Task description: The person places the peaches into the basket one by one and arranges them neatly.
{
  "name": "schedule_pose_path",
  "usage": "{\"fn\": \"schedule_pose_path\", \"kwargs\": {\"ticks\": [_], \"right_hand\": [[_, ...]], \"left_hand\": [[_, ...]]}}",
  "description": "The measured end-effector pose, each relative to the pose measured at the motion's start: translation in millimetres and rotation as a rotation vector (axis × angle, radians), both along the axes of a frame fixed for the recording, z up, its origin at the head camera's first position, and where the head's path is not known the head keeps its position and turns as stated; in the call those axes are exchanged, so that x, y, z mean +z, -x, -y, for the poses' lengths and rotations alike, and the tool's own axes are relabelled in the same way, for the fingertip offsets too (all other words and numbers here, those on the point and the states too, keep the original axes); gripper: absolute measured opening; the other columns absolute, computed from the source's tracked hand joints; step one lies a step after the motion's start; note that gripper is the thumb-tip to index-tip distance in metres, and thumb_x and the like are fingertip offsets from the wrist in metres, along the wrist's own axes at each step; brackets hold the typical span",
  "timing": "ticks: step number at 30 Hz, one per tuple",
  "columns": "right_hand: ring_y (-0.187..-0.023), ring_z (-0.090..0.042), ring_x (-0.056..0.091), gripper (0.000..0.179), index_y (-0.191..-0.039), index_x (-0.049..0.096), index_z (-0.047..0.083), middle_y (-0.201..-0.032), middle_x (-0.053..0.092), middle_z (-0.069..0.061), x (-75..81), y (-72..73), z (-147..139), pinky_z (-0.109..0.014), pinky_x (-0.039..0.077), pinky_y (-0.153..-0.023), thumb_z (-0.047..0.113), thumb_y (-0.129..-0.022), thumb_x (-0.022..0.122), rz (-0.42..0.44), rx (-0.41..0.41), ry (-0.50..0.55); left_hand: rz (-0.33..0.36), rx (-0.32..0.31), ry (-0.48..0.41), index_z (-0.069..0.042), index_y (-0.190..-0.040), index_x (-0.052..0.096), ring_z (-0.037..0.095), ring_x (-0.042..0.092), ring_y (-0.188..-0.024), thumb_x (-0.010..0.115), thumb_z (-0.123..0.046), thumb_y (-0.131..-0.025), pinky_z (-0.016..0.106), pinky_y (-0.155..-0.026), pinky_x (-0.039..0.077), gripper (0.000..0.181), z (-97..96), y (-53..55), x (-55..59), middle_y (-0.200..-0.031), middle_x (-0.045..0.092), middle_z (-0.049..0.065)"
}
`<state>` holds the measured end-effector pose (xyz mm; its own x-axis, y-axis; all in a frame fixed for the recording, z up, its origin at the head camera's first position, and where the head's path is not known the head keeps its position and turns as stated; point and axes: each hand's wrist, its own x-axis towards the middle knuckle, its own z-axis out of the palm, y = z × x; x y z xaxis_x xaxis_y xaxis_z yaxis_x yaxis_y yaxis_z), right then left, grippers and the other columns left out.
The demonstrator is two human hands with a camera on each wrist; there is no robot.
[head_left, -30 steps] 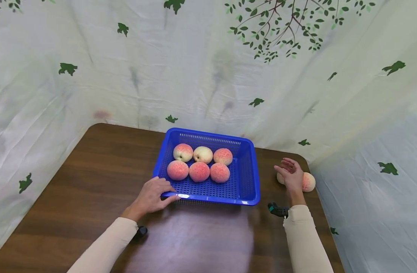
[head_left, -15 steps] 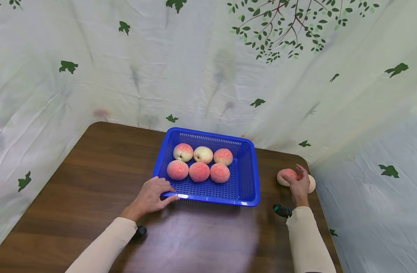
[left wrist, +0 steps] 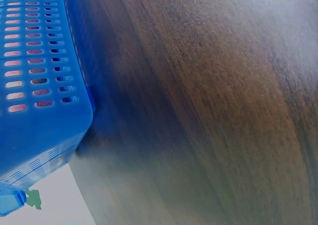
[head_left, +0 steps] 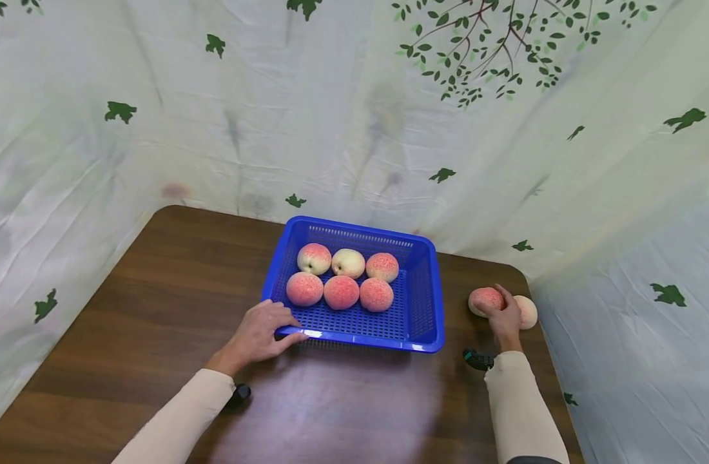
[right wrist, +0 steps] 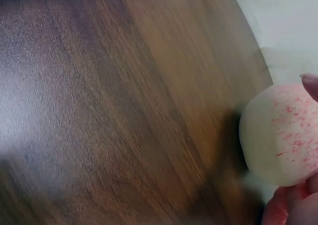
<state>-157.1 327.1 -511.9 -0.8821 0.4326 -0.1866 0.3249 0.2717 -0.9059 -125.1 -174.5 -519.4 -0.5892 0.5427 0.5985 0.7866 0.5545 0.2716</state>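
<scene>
A blue plastic basket point(head_left: 424, 290) with slotted walls stands on the table and carries several pink-and-cream peaches point(head_left: 341, 292) in two rows. At its front left corner my left hand point(head_left: 258, 335) grips the rim, fingers over the edge and thumb along the front. The left wrist view shows the basket's wall point(left wrist: 39, 130) but not the hand. To the right of the basket, my right hand point(head_left: 505, 319) holds a pink peach point(head_left: 483, 300) on the table, thumb and fingers around its sides. Close beside that hand lies a paler peach point(head_left: 526, 312).
The brown wooden table point(head_left: 128, 309) has rounded far corners. Pale cloth point(head_left: 354, 129) printed with leaves hangs behind it and at both sides. Dark wrist-camera mounts point(head_left: 477, 359) stick out beneath both forearms.
My right hand has come down from above the peaches and shifted, now closing around the left one of the pair. The left hand and basket have stayed in place.
</scene>
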Motion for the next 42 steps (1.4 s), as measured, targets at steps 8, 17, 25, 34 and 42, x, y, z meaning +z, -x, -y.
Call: {"fn": "schedule_pose_path", "kwargs": {"ticks": [8,17,25,34,42], "right_hand": [[-0.14,-0.035,0.024,0.07,-0.149,0.03,0.006,-0.155,0.025,-0.019,-3.3,2.7,5,-0.05,0.018,-0.114,-0.001,-0.089,0.064,0.037,0.072,0.003],[-0.138,-0.037,0.025,0.074,-0.15,0.025,0.006,-0.154,0.023,-0.02,-14.2,0.4,5,-0.052,0.018,-0.113,0.001,-0.089,0.065,0.048,0.067,-0.005],[-0.137,-0.035,0.026,0.072,-0.149,0.027,0.006,-0.154,0.026,-0.019,-11.8,1.1,8,-0.051,0.02,-0.113,0.005,-0.089,0.067,0.051,0.052,-0.02],[-0.133,-0.032,0.028,0.078,-0.149,0.026,0.007,-0.151,0.029,-0.016,-6.1,0.2,11,-0.047,0.025,-0.112,0.026,-0.088,0.072,0.055,0.024,0.021],[-0.127,-0.026,0.034,0.076,-0.147,0.029,0.011,-0.147,0.035,-0.012,4.5,2.8,19,-0.043,0.03,-0.108,0.031,-0.087,0.072,0.043,0.018,0.055]], "left_hand": [[-0.009,0.001,-0.008,-0.018,-0.073,0.072,0.01,0.053,-0.064,0.042,-0.063,-0.093,0.026,-0.06,0.036,0.058,-0.7,0.3,-1.2,-0.068,0.061,-0.009],[0.017,0.0,0.025,-0.018,-0.075,0.073,0.009,0.053,-0.065,0.079,-0.037,-0.071,0.026,-0.061,0.037,0.021,-1.1,-0.5,0.8,-0.069,0.062,-0.009],[0.017,-0.009,0.016,-0.018,-0.076,0.073,0.009,0.053,-0.065,0.079,-0.037,-0.073,0.025,-0.061,0.038,0.021,-0.2,-0.7,2.8,-0.07,0.063,-0.009],[0.0,-0.003,0.008,-0.017,-0.074,0.073,0.009,0.052,-0.064,0.041,-0.064,-0.093,0.025,-0.06,0.036,0.059,-0.7,-0.7,0.4,-0.069,0.062,-0.009],[0.008,-0.003,0.018,-0.017,-0.075,0.073,0.009,0.052,-0.065,0.063,-0.053,-0.087,0.025,-0.06,0.036,0.038,-0.1,-0.3,1.0,-0.069,0.063,-0.009]]}}
